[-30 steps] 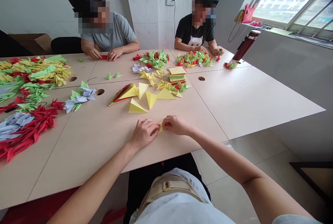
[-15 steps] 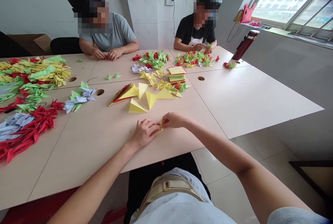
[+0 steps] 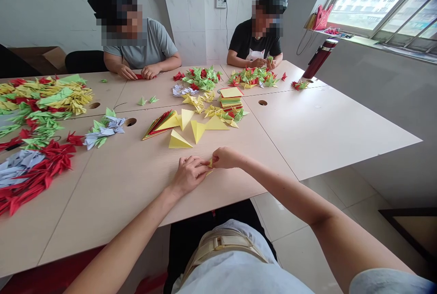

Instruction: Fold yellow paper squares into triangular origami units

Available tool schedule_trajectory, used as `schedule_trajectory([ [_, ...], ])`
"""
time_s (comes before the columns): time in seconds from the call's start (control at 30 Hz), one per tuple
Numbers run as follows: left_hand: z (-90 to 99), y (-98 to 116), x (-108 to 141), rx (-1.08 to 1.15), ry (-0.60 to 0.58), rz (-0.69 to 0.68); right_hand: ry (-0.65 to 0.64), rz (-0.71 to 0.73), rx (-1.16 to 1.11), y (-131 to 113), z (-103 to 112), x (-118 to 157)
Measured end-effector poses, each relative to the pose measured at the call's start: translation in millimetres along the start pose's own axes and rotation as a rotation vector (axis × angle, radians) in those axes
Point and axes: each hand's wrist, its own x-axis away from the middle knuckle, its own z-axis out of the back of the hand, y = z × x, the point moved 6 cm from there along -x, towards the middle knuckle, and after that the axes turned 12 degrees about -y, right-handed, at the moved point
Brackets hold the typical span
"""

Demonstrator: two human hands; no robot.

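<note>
Small yellow paper piece [image 3: 210,164] is being held low over the near edge of the pale wood-grain table [image 3: 266,162], between both hands. By the right hand [image 3: 225,157] it is being pinched at the fingertips, other fingers curled in. By the left hand [image 3: 187,173] it is being gripped too, seemingly between thumb and fingers, which are being kept close together. Most of the piece is being covered by fingers; only thin, creased bits are being shown, so its full shape can't be read.

Just beyond the hands, matte yellow folded sheets [image 3: 179,140] are being left spread out, flat triangles and kites with crisp edges. Beside them, a fanned bundle of folded papers [image 3: 157,125] in red, yellow and green is being kept in thin layers. Farther back, a square paper stack [image 3: 231,99] is being topped by a yellow sheet and bordered by spiky yellow folded pieces [image 3: 195,103].

On the left, large heaps of folded paper [image 3: 44,96] in yellow, green, red and pale blue are being piled up, pointed and tangled. Across the table, red paper is being handled by a person in grey [image 3: 141,50], and a green piece by a person in black [image 3: 254,41]. At the far right corner, a dark red flask [image 3: 319,59] is being seen leaning in view.
</note>
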Motion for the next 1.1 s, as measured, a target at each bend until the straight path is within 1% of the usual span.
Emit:
schedule_trajectory([
  [0.27,1.1,1.5,-0.2,0.002,-0.004,0.006,-0.031,0.015,-0.054,5.7,10.5,3.5],
  [0.6,1.5,1.4,-0.3,0.000,0.009,0.002,0.076,0.020,-0.048,8.4,3.4,-0.6],
  [0.93,1.8,3.3,-0.5,-0.012,0.000,0.002,0.193,0.059,-0.031,5.2,0.4,7.0],
  [1.1,2.1,5.5,0.0,-0.040,-0.004,-0.010,0.253,0.098,-0.014,4.8,3.6,13.6],
])
